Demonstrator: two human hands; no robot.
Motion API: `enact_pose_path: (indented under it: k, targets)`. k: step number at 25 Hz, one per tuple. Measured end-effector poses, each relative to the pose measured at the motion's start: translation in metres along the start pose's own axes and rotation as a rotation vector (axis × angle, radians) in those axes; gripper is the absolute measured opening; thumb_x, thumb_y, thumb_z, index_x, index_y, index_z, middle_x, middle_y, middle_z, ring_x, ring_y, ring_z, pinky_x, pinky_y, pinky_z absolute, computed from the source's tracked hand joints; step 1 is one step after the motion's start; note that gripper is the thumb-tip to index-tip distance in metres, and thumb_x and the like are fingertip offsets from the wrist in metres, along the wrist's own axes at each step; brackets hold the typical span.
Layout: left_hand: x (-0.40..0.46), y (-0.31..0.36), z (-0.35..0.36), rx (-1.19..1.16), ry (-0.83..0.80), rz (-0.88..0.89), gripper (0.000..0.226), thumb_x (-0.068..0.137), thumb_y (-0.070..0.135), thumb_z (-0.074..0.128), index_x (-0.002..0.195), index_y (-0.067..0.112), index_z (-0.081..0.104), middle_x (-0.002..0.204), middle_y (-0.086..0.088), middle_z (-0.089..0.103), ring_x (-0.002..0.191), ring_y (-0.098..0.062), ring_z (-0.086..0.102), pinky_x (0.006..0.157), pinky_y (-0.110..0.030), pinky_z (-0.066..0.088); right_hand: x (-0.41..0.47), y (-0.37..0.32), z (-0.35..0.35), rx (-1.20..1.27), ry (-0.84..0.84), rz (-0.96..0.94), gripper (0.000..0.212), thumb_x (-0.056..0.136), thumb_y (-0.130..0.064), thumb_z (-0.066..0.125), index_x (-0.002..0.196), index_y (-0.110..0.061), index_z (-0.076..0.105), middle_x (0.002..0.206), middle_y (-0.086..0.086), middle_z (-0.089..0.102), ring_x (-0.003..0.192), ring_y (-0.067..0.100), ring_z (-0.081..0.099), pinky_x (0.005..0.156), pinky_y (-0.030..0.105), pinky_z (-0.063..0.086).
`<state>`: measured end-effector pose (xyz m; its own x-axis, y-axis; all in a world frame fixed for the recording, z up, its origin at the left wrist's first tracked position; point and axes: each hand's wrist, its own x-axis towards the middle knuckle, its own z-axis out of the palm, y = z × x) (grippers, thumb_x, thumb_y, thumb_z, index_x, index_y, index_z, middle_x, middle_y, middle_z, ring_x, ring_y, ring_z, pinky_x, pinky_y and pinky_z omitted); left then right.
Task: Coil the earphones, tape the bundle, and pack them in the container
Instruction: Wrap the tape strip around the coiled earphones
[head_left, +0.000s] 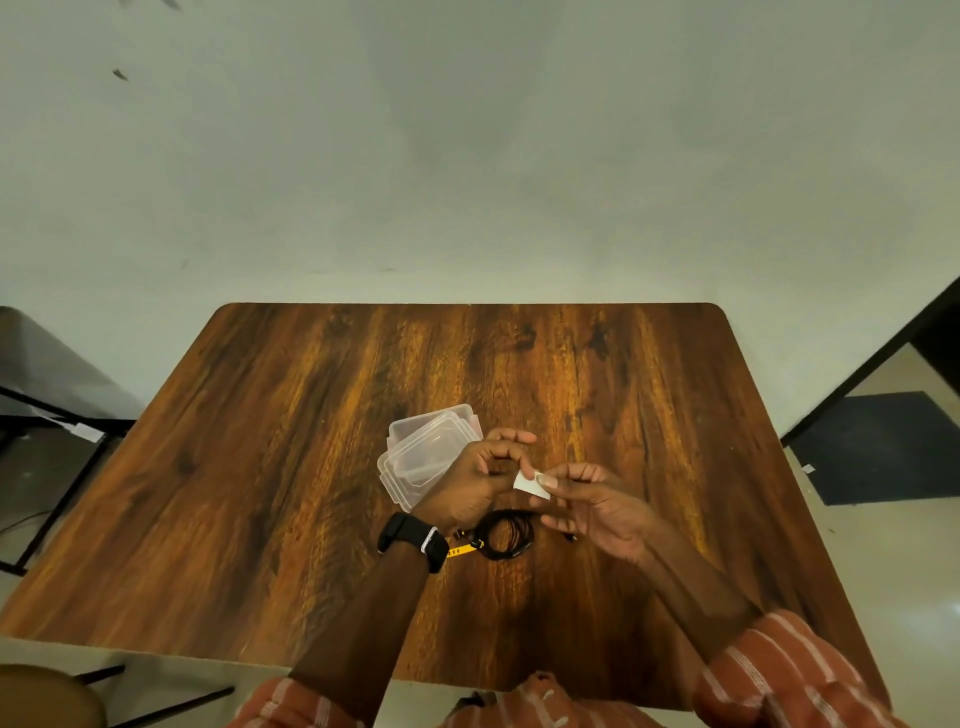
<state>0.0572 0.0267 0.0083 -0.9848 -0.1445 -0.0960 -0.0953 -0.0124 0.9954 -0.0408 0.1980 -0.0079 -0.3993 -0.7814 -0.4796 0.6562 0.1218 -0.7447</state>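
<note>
Black earphones (508, 535) lie coiled in a loop on the wooden table (311, 467), just below my hands. A small white piece of tape (529, 482) is held above the coil. My left hand (475, 480) pinches its left end between thumb and forefinger. My right hand (592, 501) pinches its right end with thumb and fingertips. A clear plastic container (423, 452) with a clip lid sits behind my left hand, partly hidden by it.
A small yellow and black object (465, 548) lies on the table beside the coil, near my left wrist. A black watch (415, 540) is on my left wrist. A chair frame (52, 441) stands left of the table.
</note>
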Motion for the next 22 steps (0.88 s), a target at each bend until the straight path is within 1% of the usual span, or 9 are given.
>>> enact_pose_path:
  k: [3,6,8,10,12,14,17,20,22]
  targets:
    - [0.01,-0.029,0.0,0.104,0.115,-0.049,0.02,0.086,-0.002,0.068,0.099,0.014,0.07,0.113,-0.003,0.066,0.107,-0.011,0.065,0.088,-0.025,0.053,0.012,0.008,-0.015,-0.14,0.17,-0.049,0.014,0.07,-0.019,0.08,0.08,-0.012,0.073,0.081,0.007,0.074,0.068,0.013,0.069,0.056,0.021,0.049]
    - [0.012,-0.073,-0.002,0.706,0.24,-0.071,0.022,0.09,0.008,0.064,0.11,0.018,0.069,0.11,0.0,0.069,0.104,-0.018,0.066,0.09,-0.027,0.051,0.029,0.027,-0.03,-0.459,0.329,-0.136,0.009,0.078,-0.015,0.079,0.078,-0.009,0.073,0.079,0.003,0.071,0.066,0.014,0.063,0.055,0.022,0.047]
    - [0.007,-0.096,-0.005,1.102,0.127,-0.12,0.025,0.092,0.019,0.062,0.116,0.017,0.066,0.123,0.0,0.062,0.111,-0.02,0.061,0.094,-0.027,0.048,0.038,0.043,-0.033,-0.69,0.32,-0.135,0.004,0.081,-0.012,0.075,0.081,-0.008,0.073,0.096,-0.003,0.072,0.091,0.011,0.066,0.074,0.027,0.05]
    - [0.005,-0.111,-0.008,1.205,0.025,-0.196,0.036,0.093,0.027,0.057,0.128,0.018,0.059,0.138,-0.001,0.053,0.122,-0.021,0.052,0.103,-0.033,0.044,0.044,0.064,-0.032,-0.849,0.288,-0.092,0.001,0.083,-0.011,0.071,0.082,-0.01,0.071,0.116,-0.003,0.069,0.116,0.007,0.057,0.091,0.031,0.045]
    - [0.008,-0.123,-0.008,1.258,-0.02,-0.204,0.042,0.096,0.031,0.05,0.135,0.018,0.054,0.147,-0.001,0.046,0.131,-0.023,0.044,0.11,-0.038,0.039,0.046,0.083,-0.032,-0.915,0.29,-0.047,0.003,0.084,-0.018,0.071,0.082,-0.019,0.069,0.131,-0.009,0.06,0.125,0.003,0.046,0.094,0.032,0.04]
    - [0.013,-0.131,-0.005,1.307,-0.033,-0.202,0.042,0.099,0.033,0.044,0.136,0.017,0.053,0.149,-0.003,0.045,0.134,-0.024,0.042,0.111,-0.039,0.037,0.044,0.096,-0.027,-0.919,0.326,-0.032,0.004,0.084,-0.026,0.071,0.081,-0.023,0.068,0.132,-0.014,0.057,0.119,0.002,0.05,0.088,0.027,0.038]
    - [0.02,-0.141,-0.002,1.342,-0.063,-0.216,0.046,0.098,0.038,0.045,0.138,0.016,0.05,0.148,-0.005,0.047,0.134,-0.024,0.045,0.112,-0.038,0.037,0.039,0.099,-0.013,-0.784,0.382,-0.046,0.006,0.088,-0.023,0.068,0.087,-0.017,0.07,0.107,-0.006,0.067,0.093,0.005,0.057,0.069,0.015,0.035]
    - [0.025,-0.144,0.0,1.297,-0.051,-0.22,0.051,0.092,0.043,0.053,0.132,0.013,0.052,0.14,-0.007,0.052,0.126,-0.025,0.05,0.106,-0.039,0.042,0.041,0.097,-0.014,-0.48,0.439,-0.034,0.01,0.089,-0.017,0.066,0.092,-0.009,0.071,0.115,-0.009,0.062,0.106,0.009,0.055,0.075,0.018,0.04]
    - [0.026,-0.143,-0.003,1.136,0.022,-0.228,0.037,0.092,0.034,0.053,0.124,0.017,0.053,0.128,-0.005,0.06,0.114,-0.021,0.057,0.099,-0.037,0.048,0.04,0.095,-0.016,-0.28,0.457,-0.007,0.009,0.089,-0.016,0.065,0.086,-0.013,0.073,0.108,-0.002,0.069,0.096,0.013,0.063,0.078,0.027,0.049]
